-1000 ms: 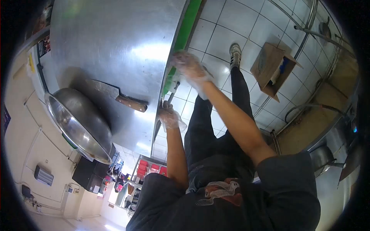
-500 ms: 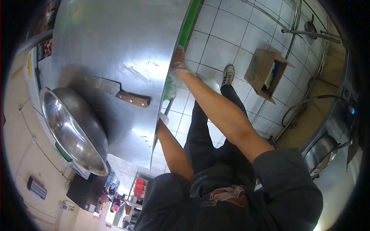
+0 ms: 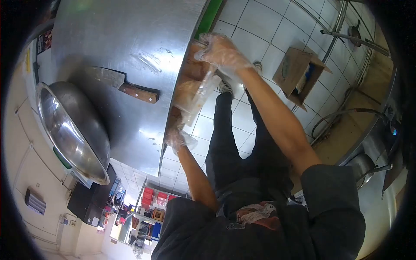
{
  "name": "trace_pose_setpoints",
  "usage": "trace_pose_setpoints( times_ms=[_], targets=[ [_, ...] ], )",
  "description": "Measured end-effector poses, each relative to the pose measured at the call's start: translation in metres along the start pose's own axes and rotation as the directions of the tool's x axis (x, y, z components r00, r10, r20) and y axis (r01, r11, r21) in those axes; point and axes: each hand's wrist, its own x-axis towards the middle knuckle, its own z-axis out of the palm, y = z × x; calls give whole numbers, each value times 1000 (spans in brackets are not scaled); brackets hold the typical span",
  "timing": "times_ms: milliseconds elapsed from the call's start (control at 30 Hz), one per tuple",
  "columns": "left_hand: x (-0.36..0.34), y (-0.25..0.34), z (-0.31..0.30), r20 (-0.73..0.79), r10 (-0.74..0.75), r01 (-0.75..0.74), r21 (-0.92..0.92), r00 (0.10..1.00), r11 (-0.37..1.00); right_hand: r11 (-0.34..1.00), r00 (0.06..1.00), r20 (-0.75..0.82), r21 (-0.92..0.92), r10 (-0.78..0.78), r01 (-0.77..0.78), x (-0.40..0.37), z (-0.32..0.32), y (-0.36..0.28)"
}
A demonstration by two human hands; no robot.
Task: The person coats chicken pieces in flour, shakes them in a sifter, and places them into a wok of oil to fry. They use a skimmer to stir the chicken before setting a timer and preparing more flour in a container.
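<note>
Both my hands wear clear plastic gloves. My right hand (image 3: 222, 51) grips the far end of a brown, flat object wrapped in clear plastic (image 3: 194, 89), which sits at the edge of the steel table (image 3: 130, 34). My left hand (image 3: 177, 138) holds its near end, partly under the table edge. What the brown object is cannot be told. A cleaver with a wooden handle (image 3: 125, 86) lies on the table to the left of my hands. Further left, a large steel bowl (image 3: 69, 130) rests on the table.
A green strip (image 3: 210, 15) runs along the table's far edge. An open cardboard box (image 3: 299, 73) stands on the white tiled floor to the right. Steel pipes and a hose run along the right side. Shelves with red containers (image 3: 154, 199) are in the background.
Both hands were below the table edge, the left one nearly hidden. They have now risen with the plastic-wrapped brown object held between them at the table's edge.
</note>
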Motion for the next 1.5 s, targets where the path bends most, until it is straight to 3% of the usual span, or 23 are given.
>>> trace_pose_setpoints(
  times_ms=[67,100,133,167,233,267,333,367,400,500,600,700,800,933,1033,1200,1233,1333,1367,1467,1500],
  targets=[
    [-22,0,-7,-111,23,-35,-110,994,993,975,993,91,-200,-78,95,22,-6,5],
    [-20,6,1,-184,-68,-22,-448,981,894,953,984,96,-252,-148,167,35,9,17],
    [-17,11,8,-253,-157,-80,-726,955,683,923,971,101,-302,-217,237,47,23,27],
    [-13,17,20,-263,-275,-143,-910,925,389,931,965,64,-252,-255,263,41,28,30],
    [-28,11,21,-399,-406,-312,-913,822,263,971,970,-37,-20,-240,239,6,27,31],
    [-46,4,5,-566,-377,-382,-801,733,461,972,973,-80,78,-215,221,-14,21,31],
    [-88,4,-33,-507,-412,-434,-862,757,263,965,981,-133,201,-142,167,-64,1,28],
    [-114,7,-51,-269,-403,-354,-923,875,-154,958,982,-154,250,-106,142,-92,-11,25],
    [-134,11,-60,-49,-284,-203,-816,958,-542,969,985,-156,224,-68,102,-115,-20,26],
    [-162,8,-23,10,-149,-61,-883,989,-465,979,980,-152,180,126,-98,-178,-37,16],
    [-194,2,-10,-32,-41,-47,-898,999,-437,945,937,-235,262,258,-195,-226,-33,16],
    [-222,-2,-7,-79,-7,-71,-860,997,-505,926,913,-279,317,298,-205,-272,-36,2],
    [-221,-13,28,-184,-2,-170,-909,983,-382,838,846,-269,447,460,-314,-308,-34,-17],
    [-216,-24,54,-256,25,-244,-945,966,-218,835,797,-326,413,509,-364,-357,-7,6],
    [-222,-32,10,-314,59,-306,-945,948,-118,817,740,-407,473,536,-331,-381,4,13],
    [-223,-28,-8,-478,92,-485,-870,874,89,608,588,-306,671,749,-425,-427,-6,9],
    [-224,-32,-18,-479,212,-510,-851,852,128,628,588,-335,663,736,-408,-424,-14,13],
    [-237,-24,-40,-516,224,-444,-843,827,-304,685,566,-432,628,702,-370,-453,-29,-4],
    [-245,-33,-62,-514,263,-487,-858,817,-164,722,562,-485,602,670,-341,-457,-41,-23],
    [-258,-37,-88,-595,222,-511,-790,772,-340,759,566,-544,598,620,-257,-467,-63,-40],
    [-264,-43,-101,-625,193,-569,-774,756,-276,757,567,-548,612,615,-230,-471,-70,-41]
  ],
)
